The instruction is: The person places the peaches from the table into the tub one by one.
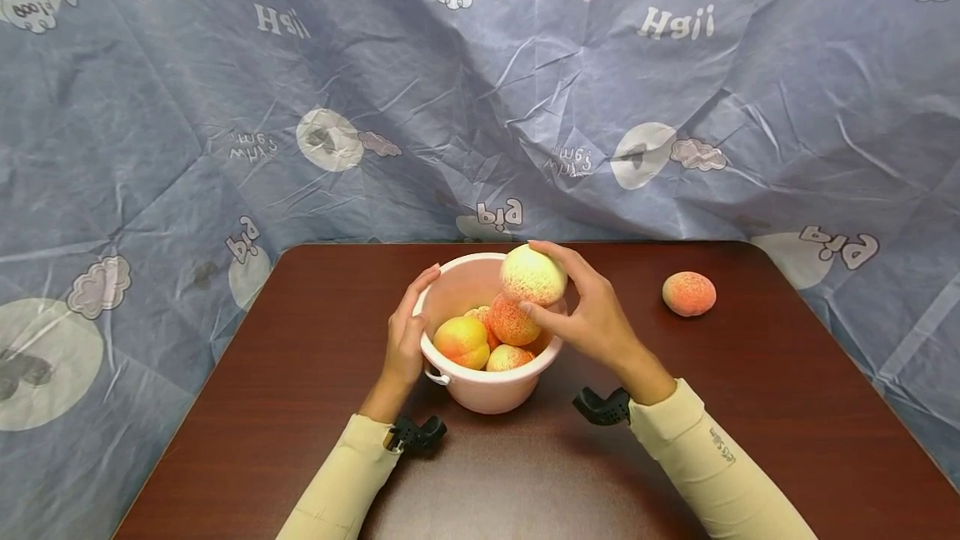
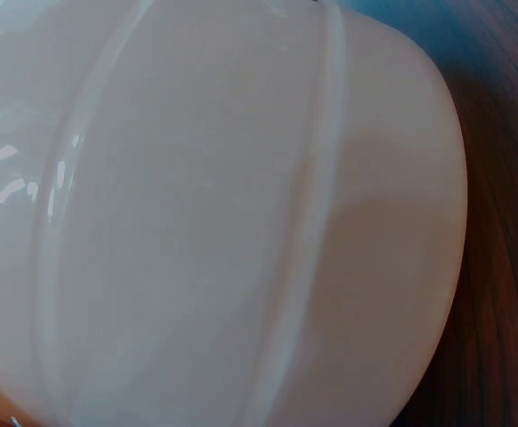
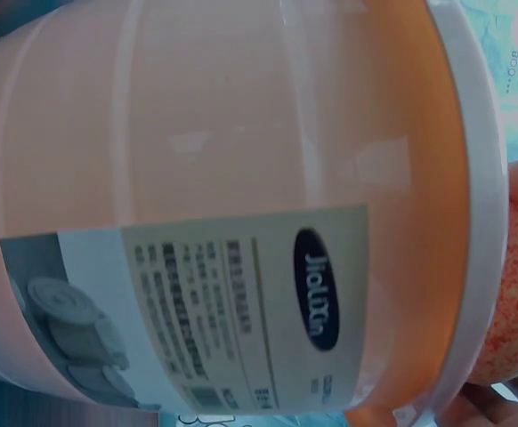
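Label [image 3: 241, 311] on bucket [image 3: 241, 133] shows only from right wrist.

Left wrist view: only bucket [image 2: 223, 213] wall, hand hidden. Label [image 3: 197, 311] small print illegible, cut at 6 o'clock.

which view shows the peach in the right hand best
The head view: the whole peach shows, held by the right hand over the pink bucket. The right wrist view catches only a speckled edge of it past the bucket rim; the left wrist view shows just bucket wall.
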